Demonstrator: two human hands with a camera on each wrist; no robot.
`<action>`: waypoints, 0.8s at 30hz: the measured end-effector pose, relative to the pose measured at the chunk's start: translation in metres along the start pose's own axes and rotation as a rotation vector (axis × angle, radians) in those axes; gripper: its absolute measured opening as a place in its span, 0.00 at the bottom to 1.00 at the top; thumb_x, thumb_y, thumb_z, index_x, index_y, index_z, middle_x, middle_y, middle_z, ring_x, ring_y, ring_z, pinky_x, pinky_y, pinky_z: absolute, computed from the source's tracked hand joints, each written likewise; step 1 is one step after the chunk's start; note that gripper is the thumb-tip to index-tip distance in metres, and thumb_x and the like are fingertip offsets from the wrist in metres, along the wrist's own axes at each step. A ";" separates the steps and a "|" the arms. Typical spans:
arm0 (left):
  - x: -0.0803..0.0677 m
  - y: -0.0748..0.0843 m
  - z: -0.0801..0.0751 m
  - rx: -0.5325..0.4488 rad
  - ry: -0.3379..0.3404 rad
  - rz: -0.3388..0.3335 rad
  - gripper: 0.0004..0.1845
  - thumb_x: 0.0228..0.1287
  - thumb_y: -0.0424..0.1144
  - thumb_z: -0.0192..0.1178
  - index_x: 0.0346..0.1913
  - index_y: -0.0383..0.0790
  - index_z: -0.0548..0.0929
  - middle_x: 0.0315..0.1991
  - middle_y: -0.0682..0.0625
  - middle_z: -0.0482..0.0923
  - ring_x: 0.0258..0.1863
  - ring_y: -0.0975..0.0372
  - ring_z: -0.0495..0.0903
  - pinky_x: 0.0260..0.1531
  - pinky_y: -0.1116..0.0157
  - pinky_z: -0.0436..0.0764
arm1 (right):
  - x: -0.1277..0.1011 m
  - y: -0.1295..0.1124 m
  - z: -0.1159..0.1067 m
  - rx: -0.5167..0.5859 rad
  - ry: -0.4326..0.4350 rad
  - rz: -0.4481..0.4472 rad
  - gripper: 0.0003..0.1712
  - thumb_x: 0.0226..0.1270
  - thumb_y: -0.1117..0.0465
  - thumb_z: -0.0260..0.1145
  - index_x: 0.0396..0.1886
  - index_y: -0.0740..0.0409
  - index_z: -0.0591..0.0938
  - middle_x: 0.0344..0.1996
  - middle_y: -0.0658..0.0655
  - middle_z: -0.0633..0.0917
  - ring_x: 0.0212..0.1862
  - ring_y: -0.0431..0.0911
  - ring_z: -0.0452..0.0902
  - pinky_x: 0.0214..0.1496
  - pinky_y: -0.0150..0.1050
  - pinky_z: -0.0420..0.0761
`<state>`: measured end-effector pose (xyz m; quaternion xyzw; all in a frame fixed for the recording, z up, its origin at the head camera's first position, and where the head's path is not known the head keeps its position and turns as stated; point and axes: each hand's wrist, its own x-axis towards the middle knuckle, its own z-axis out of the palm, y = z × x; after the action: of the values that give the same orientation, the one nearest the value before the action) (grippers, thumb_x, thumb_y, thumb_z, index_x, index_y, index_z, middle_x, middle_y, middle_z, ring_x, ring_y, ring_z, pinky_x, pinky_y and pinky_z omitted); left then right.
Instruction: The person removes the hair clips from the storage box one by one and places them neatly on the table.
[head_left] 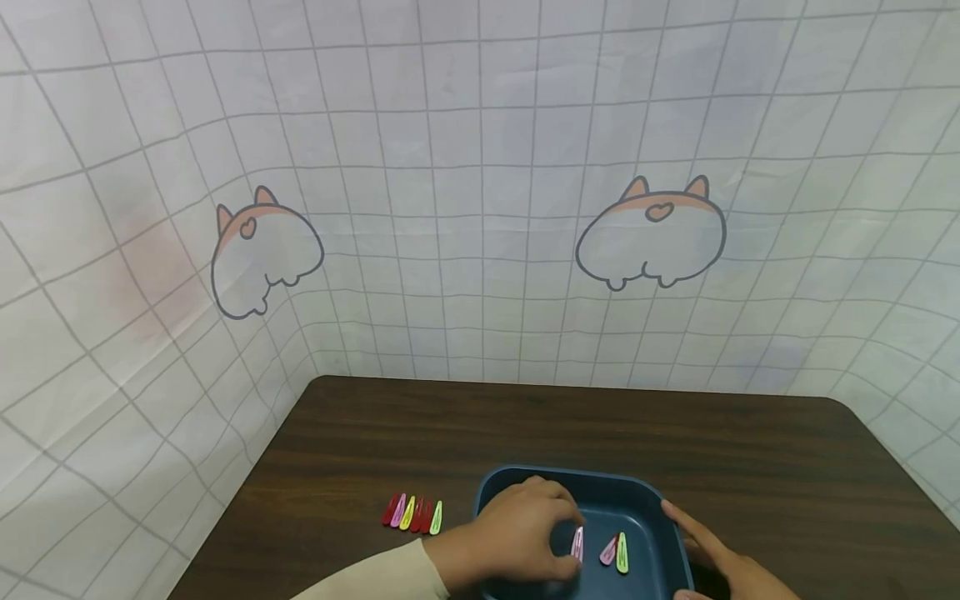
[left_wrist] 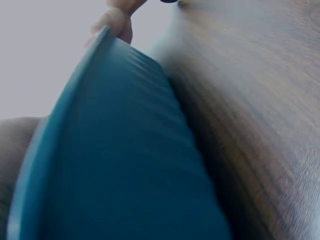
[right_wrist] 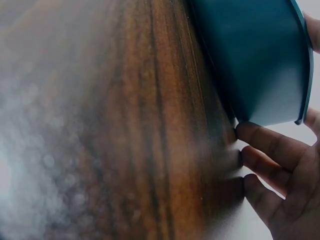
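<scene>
My left hand [head_left: 521, 533] reaches over the left rim into a dark blue tray [head_left: 645, 504]. There its thumb and finger pinch a pink hair clip [head_left: 577, 543] close over the tray floor. Right of it lie another pink clip [head_left: 608, 551], a mostly covered red clip and a light green clip [head_left: 622, 553]. At the tray's right side, my right hand [head_left: 731, 567] rests its fairly straight index finger on the rim. In the right wrist view, other fingertips [right_wrist: 247, 131] touch the table and the tray's lower corner.
Left of the tray, a row of hair clips lies on the dark wooden table [head_left: 337, 467]: several red clips [head_left: 417, 515], a pink, a yellow [head_left: 407, 512] and a light green clip [head_left: 437, 517]. White grid-patterned cloth [head_left: 465, 250] surrounds the table's back and sides.
</scene>
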<state>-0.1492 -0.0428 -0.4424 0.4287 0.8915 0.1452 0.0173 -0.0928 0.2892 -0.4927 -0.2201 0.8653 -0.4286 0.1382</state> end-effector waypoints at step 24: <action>-0.036 -0.035 -0.043 -0.014 0.111 -0.029 0.21 0.61 0.52 0.72 0.55 0.50 0.87 0.55 0.63 0.81 0.60 0.63 0.74 0.63 0.56 0.74 | -0.003 -0.002 0.001 -0.021 0.016 0.015 0.51 0.76 0.57 0.65 0.85 0.45 0.42 0.67 0.77 0.71 0.61 0.46 0.77 0.38 0.69 0.81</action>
<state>-0.1598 -0.1018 -0.4137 0.4067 0.8962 0.1749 -0.0268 -0.0888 0.2887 -0.4915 -0.2117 0.8725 -0.4200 0.1322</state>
